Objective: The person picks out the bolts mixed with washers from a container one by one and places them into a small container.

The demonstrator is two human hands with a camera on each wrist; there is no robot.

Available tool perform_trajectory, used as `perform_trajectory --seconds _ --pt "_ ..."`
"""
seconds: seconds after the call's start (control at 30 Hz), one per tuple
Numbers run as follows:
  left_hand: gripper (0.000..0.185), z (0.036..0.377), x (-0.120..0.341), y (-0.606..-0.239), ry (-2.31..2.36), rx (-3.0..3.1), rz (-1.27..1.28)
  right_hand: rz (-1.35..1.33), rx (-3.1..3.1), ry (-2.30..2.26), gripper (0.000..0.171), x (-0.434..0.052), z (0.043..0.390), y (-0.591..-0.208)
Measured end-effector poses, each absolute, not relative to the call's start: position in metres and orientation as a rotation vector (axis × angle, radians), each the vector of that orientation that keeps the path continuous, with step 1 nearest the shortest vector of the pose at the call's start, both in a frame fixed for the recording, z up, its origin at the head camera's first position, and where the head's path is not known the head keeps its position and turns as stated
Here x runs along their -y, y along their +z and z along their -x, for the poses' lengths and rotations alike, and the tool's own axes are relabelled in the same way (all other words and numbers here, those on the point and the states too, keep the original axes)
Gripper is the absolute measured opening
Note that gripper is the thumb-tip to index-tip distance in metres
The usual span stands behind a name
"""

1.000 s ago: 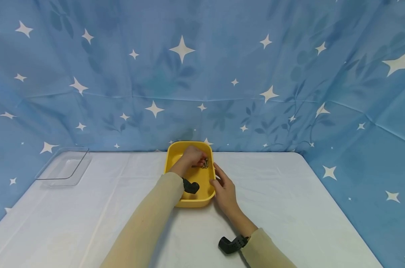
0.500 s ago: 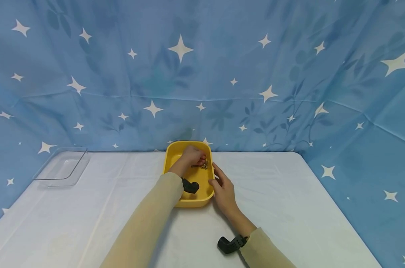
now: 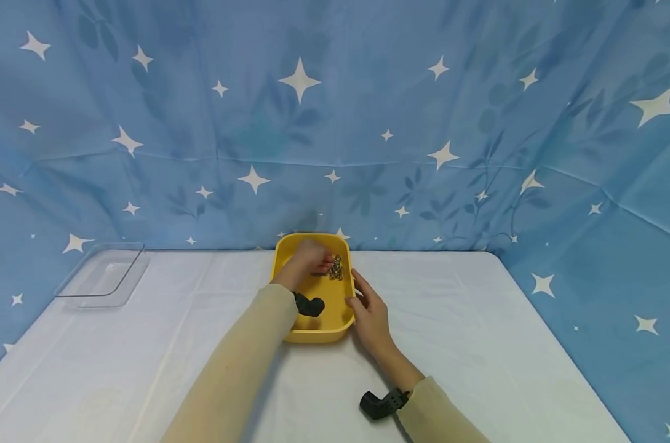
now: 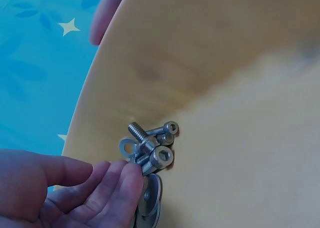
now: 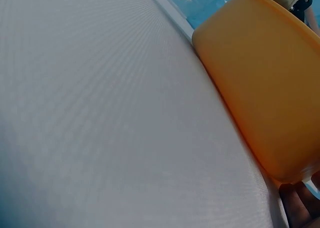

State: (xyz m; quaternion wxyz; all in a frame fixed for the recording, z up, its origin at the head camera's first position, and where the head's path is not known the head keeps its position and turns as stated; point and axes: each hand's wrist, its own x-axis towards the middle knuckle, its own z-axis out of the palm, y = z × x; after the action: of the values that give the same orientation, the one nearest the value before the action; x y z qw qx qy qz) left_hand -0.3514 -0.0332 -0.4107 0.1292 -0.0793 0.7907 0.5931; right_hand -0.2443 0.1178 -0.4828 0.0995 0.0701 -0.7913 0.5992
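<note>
My left hand [image 3: 311, 255] is inside a yellow plastic bin [image 3: 317, 336], towards its far end. In the left wrist view, its fingertips touch a small heap of metal hardware, with the thumb apart from it. Socket-head bolts [image 4: 162, 157] lie on top there, beside a small ring washer [image 4: 129, 147], and large flat washers [image 4: 149, 195] lean just below. From the head, the bolts [image 3: 336, 271] show right of the fingers, near the bin's right wall. My right hand [image 3: 373, 317] rests along the outside of that wall, thumb at the rim and fingers extended.
A clear plastic tray [image 3: 104, 280] stands at the far left of the white-covered table [image 3: 478, 344]. Behind the table's far edge hangs a blue star-print curtain [image 3: 335, 123], close to the bin. A black wrist camera [image 3: 311, 306] overlaps the bin.
My left hand has drawn slightly left, uncovering more of the bolts, which now look more spread out. The right hand and the bin have stayed in place.
</note>
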Motion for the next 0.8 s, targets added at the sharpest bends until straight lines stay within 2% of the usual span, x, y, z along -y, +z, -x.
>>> perform_trajectory --seconds 0.4,0.8 --pt "0.024 0.356 0.035 -0.412 1.695 -2.274 0.24 -0.197 2.329 1.779 0.058 -0.117 0.243 -0.48" --pt "0.017 0.362 0.031 -0.417 1.709 -2.314 0.393 -0.231 2.315 1.805 0.058 -0.117 0.244 -0.483"
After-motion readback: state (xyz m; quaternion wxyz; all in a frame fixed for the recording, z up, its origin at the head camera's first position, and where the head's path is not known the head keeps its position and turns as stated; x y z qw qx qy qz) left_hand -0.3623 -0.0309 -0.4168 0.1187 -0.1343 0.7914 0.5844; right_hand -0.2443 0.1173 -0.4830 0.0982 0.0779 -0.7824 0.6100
